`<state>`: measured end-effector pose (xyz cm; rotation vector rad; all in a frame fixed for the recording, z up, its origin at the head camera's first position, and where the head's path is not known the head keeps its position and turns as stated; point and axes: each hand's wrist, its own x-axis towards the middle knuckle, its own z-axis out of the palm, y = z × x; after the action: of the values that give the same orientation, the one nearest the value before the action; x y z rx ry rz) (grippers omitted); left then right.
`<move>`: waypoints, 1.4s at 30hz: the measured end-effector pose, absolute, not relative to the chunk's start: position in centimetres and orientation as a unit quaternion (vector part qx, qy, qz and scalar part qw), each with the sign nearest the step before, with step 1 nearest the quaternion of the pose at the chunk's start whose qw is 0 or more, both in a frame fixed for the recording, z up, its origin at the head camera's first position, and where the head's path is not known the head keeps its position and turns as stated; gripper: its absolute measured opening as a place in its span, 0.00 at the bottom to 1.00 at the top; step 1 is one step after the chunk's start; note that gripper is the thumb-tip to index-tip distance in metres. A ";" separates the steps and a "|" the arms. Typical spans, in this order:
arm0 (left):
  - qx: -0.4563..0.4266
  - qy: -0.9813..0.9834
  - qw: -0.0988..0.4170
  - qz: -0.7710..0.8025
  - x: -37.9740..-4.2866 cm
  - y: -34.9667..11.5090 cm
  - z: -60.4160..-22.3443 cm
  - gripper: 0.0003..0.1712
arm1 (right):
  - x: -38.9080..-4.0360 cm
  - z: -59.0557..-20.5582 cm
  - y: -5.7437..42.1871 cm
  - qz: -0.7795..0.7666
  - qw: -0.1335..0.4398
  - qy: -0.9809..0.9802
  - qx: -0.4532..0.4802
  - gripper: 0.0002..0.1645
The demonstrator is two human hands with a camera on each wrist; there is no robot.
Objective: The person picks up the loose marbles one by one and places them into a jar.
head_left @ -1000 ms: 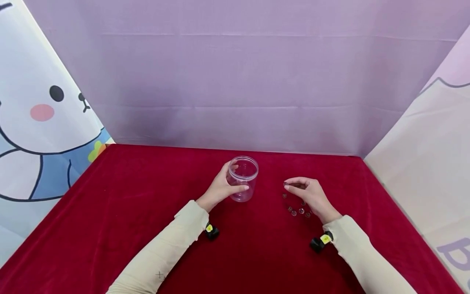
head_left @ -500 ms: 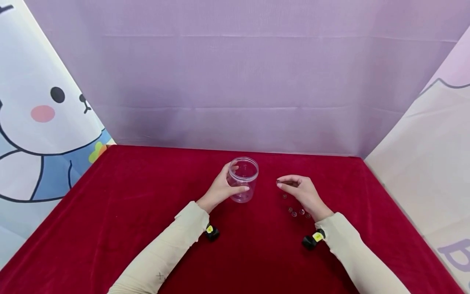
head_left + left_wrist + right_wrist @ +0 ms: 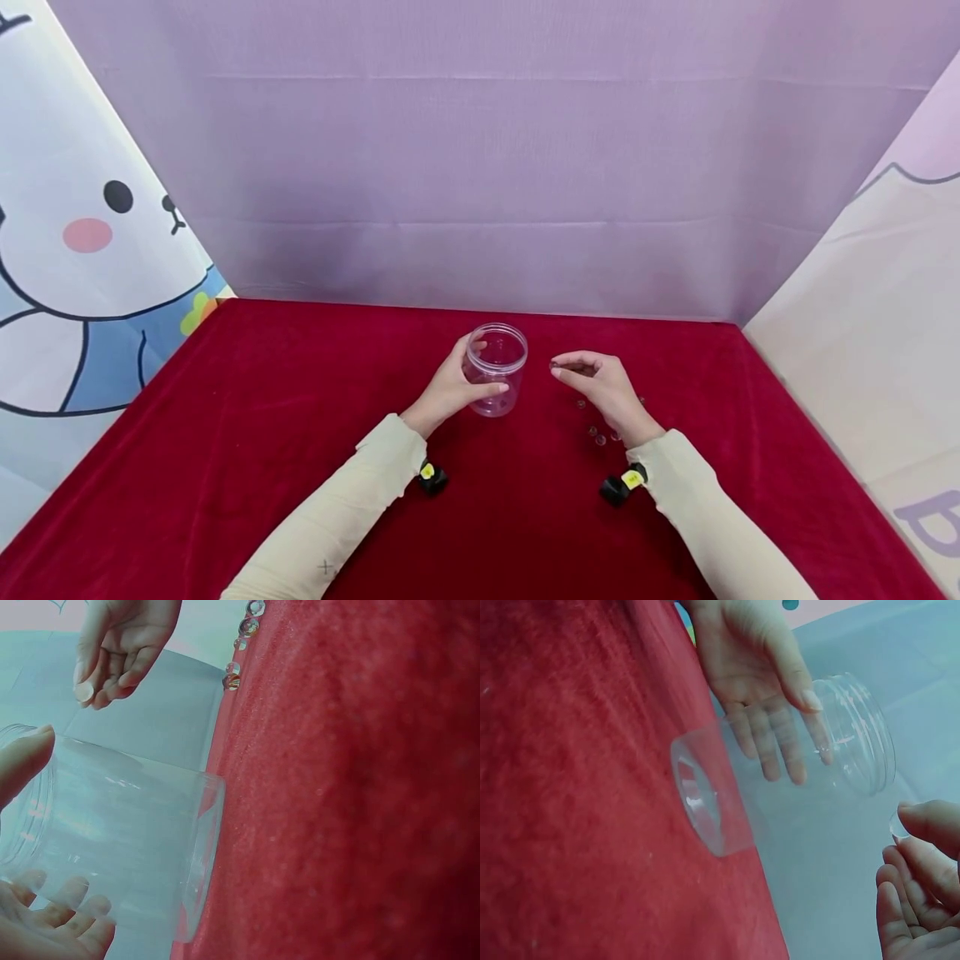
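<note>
A clear plastic jar [image 3: 497, 392] without a lid stands upright on the red cloth. My left hand [image 3: 455, 385] grips it around the side, thumb on the near face and fingers round the far one. To the jar's right, my right hand [image 3: 603, 385] is raised above the cloth, pinching a clear glass marble [image 3: 899, 824] between thumb and fingertips. That marble is a little way from the jar's threaded mouth [image 3: 870, 735]. Several loose marbles [image 3: 592, 431] lie on the cloth below and behind the right hand, some with coloured swirls; the hand and wrist partly cover the group.
Red velvet cloth [image 3: 300, 358] covers the table. A lilac fabric backdrop [image 3: 480, 167] rises at the far edge, with a cartoon-printed panel [image 3: 90, 283] on the left and a pale panel [image 3: 885, 333] on the right. Black wrist cameras [image 3: 432, 477] sit at both cuffs.
My right hand has moved left, closer to the jar, carrying the pinched marble. My left hand and the jar have stayed in place.
</note>
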<state>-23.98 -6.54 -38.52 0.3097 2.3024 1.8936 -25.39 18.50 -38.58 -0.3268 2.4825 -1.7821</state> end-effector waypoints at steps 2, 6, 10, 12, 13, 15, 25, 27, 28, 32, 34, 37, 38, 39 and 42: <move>0.105 0.764 0.073 0.632 -24.0 -6.6 -38.6 0.52 | -25.5 -38.6 18.3 -0.583 0.030 0.804 -0.112 0.21; 0.108 0.762 0.072 0.634 -24.0 -6.5 -38.8 0.52 | -25.5 -38.4 18.0 -0.595 0.024 0.794 -0.117 0.21; 0.105 0.764 0.071 0.632 -24.0 -6.5 -38.7 0.52 | -25.4 -38.1 17.6 -0.604 0.020 0.788 -0.117 0.20; 0.106 0.762 0.071 0.635 -23.9 -6.5 -38.7 0.52 | -25.5 -38.0 17.4 -0.608 0.017 0.785 -0.116 0.20; 0.108 0.760 0.070 0.637 -23.9 -6.5 -38.7 0.52 | -25.5 -38.0 17.3 -0.610 0.016 0.784 -0.115 0.20; 0.112 0.757 0.069 0.640 -23.9 -6.5 -38.8 0.52 | -25.5 -37.9 17.1 -0.612 0.014 0.782 -0.117 0.21; 0.119 0.760 0.066 0.636 -23.8 -6.8 -38.8 0.52 | -25.8 -36.9 16.2 -0.611 -0.006 0.782 -0.123 0.20; 0.119 0.760 0.066 0.636 -23.8 -6.8 -38.7 0.52 | -25.9 -36.7 16.0 -0.611 -0.007 0.782 -0.123 0.21; 0.119 0.760 0.065 0.636 -23.8 -6.8 -38.7 0.52 | -25.9 -36.6 15.9 -0.612 -0.009 0.781 -0.123 0.21; 0.116 0.762 0.062 0.634 -23.8 -6.8 -38.7 0.52 | -26.1 -36.4 15.5 -0.622 -0.017 0.772 -0.125 0.23; 0.114 0.763 0.062 0.633 -23.7 -6.9 -38.7 0.52 | -26.2 -36.4 15.3 -0.627 -0.019 0.769 -0.124 0.23; 0.114 0.762 0.064 0.634 -23.7 -6.8 -38.7 0.52 | -26.4 -36.6 15.0 -0.627 -0.020 0.769 -0.120 0.21; 0.114 0.762 0.065 0.635 -23.7 -6.8 -38.6 0.52 | -26.4 -36.7 14.9 -0.627 -0.020 0.770 -0.120 0.21; 0.116 0.760 0.065 0.637 -23.7 -6.8 -38.6 0.52 | -26.5 -36.8 14.8 -0.630 -0.022 0.767 -0.120 0.20; 0.117 0.755 0.066 0.642 -23.6 -6.7 -38.5 0.52 | -26.7 -36.8 14.5 -0.639 -0.025 0.759 -0.124 0.19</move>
<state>-23.60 -6.75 -38.47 0.3537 2.2765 1.9368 -26.75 14.49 -36.81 -0.3962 2.4223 -2.0414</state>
